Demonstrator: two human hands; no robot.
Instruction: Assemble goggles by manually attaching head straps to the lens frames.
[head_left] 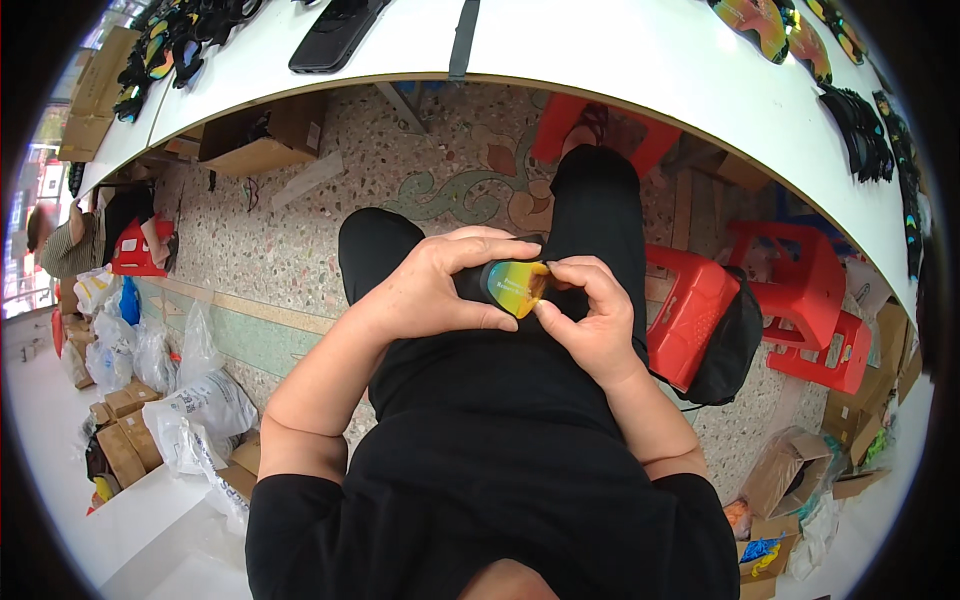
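Observation:
Between my two hands, above my lap, is a pair of black-framed goggles (513, 285) with a mirrored yellow-green lens that shades into orange. My left hand (432, 285) is wrapped round their left end, fingers along the top and thumb below. At the opposite end, my right hand (590, 310) pinches the edge between thumb and fingers. The far ends of the goggles are hidden by my fingers. Small print shows on the lens.
A white table (560, 45) curves ahead, carrying a black phone (338, 35), mirrored goggles (755, 25) and black curved pieces (857, 135). Red stools (690, 315) stand at right, one with a black bag (728, 345). Plastic bags (205, 415) and cartons (128, 445) lie left, near another person (85, 240).

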